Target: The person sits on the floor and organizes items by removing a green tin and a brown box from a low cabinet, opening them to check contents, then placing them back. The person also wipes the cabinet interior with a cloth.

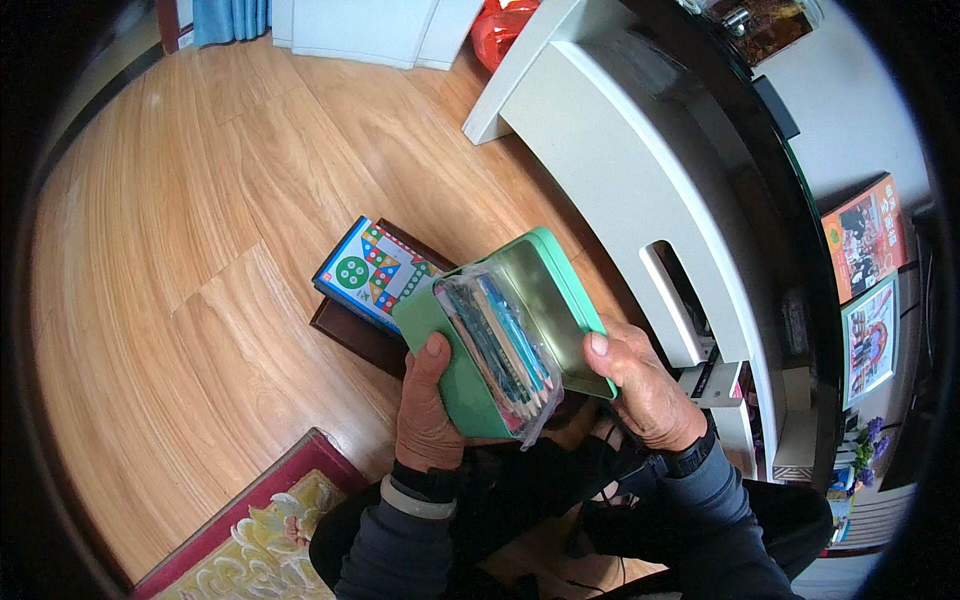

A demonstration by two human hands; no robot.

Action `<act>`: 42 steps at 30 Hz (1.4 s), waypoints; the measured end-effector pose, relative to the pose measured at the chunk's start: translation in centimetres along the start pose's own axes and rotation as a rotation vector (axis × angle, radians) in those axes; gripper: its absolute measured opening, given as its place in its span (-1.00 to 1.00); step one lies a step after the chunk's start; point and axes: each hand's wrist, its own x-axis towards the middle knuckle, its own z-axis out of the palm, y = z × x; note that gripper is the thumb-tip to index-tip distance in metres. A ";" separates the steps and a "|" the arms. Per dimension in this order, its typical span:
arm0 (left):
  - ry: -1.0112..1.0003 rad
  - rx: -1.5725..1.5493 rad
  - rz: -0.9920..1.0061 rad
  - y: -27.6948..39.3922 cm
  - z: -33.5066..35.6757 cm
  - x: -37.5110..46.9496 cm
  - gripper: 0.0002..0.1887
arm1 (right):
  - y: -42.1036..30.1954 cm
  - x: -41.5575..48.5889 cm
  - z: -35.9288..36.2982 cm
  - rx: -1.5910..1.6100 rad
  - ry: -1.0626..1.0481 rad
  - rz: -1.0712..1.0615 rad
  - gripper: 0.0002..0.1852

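Note:
A green metal tin box point(480, 401) with its hinged lid point(574, 281) raised is held between both hands. My left hand point(427, 409) grips the body of the tin, thumb on its green side. The lid's lower corner is in my right hand point(652, 382), with the thumb over the rim. Inside the tin, several coloured pencils point(502, 337) lie in a clear plastic bag, part of which hangs over the edge. Beyond the tin, a box with a printed board-game pattern point(367, 274) rests on a dark brown item point(352, 337) on the floor; the tin covers part of both.
A white TV cabinet point(600, 142) stands at the right, with a drawer point(720, 386) pulled out near my right forearm. Upright pictures point(870, 337) stand on top. A red plastic bag point(502, 34) is beyond the cabinet. A floral rug point(277, 540) lies at lower left on the wooden floor point(202, 187).

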 end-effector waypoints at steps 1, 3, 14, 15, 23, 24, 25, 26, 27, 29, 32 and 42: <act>0.002 0.005 -0.004 0.0 0.0 -0.1 -0.27 | 0.0 0.0 0.0 -0.017 0.001 -0.007 -0.18; 0.003 -0.021 -0.030 -0.1 0.0 -0.2 -0.26 | 0.0 0.2 0.0 -0.057 -0.003 -0.014 -0.16; -0.065 -0.121 -0.089 -0.6 -0.3 0.6 -0.22 | -1.3 -0.2 0.4 -0.129 0.018 -0.033 -0.19; -0.027 -0.109 -0.112 -0.6 -0.3 0.7 -0.21 | -1.4 -0.3 0.5 -0.121 0.031 -0.023 -0.20; -0.173 -0.246 -0.123 -0.5 -0.4 0.6 -0.26 | -1.3 -0.6 1.0 -0.107 0.061 0.008 -0.18; -0.165 -0.213 -0.087 -0.6 -0.4 0.8 -0.26 | -1.2 -0.6 1.1 -0.107 0.070 0.015 -0.17; -0.114 -0.170 -0.102 -0.6 -0.4 0.8 -0.26 | -1.1 -0.6 1.3 -0.118 0.081 0.000 -0.13; -0.096 -0.137 -0.097 -0.7 -0.3 0.9 -0.25 | -0.9 -0.4 1.5 -0.129 0.091 -0.015 -0.10; -0.079 -0.104 -0.091 -0.7 -0.3 0.9 -0.24 | -0.7 -0.3 1.8 -0.134 0.091 -0.037 -0.06; -0.127 0.016 -0.019 -0.8 -0.3 1.1 -0.19 | -0.3 0.3 2.3 -0.445 0.209 -0.012 0.19; -0.154 0.146 0.028 -0.8 -0.5 1.3 -0.17 | 0.2 1.0 3.1 -0.625 0.184 -0.088 0.05; -0.116 0.087 0.023 -1.3 -1.0 1.7 -0.19 | 0.1 0.9 2.7 -0.712 0.189 -0.171 -0.38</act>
